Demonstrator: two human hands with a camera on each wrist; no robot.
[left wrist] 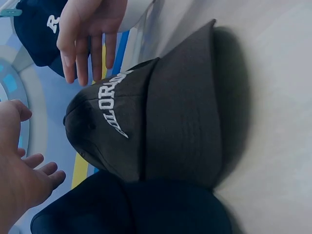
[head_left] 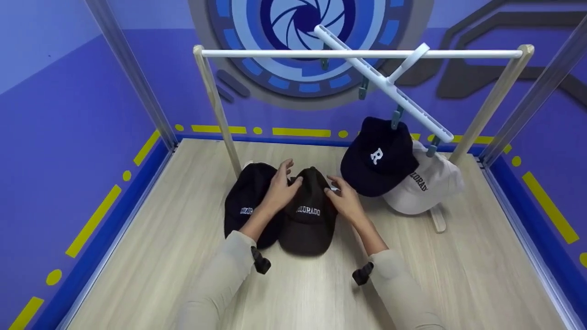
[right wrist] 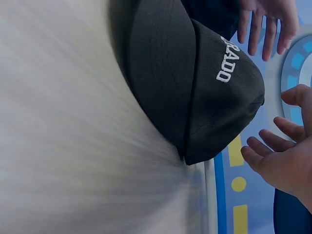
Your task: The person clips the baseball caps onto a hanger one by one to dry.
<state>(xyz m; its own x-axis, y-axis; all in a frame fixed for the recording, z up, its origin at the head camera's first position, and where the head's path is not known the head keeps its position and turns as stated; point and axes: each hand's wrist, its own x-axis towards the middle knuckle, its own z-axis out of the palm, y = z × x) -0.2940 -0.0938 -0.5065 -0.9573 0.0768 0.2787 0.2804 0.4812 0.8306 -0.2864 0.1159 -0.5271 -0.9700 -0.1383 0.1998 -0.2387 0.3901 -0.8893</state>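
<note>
A dark brown baseball cap with white "COLORADO" lettering rests on the table, brim toward me. My left hand is over its left side, fingers spread and relaxed. On the other side is my right hand, fingers loosely bent beside the crown. Both wrist views show a gap between the hands and the brown cap. Left of it, partly behind my left hand and wrist, lies a navy cap with white lettering, its brim beside the brown one's.
A rack with a white crossbar and wooden legs stands behind the caps. From it a white clip hanger hangs at a slant. Its lower clips hold a navy "R" cap and a white cap. Blue panels enclose the table.
</note>
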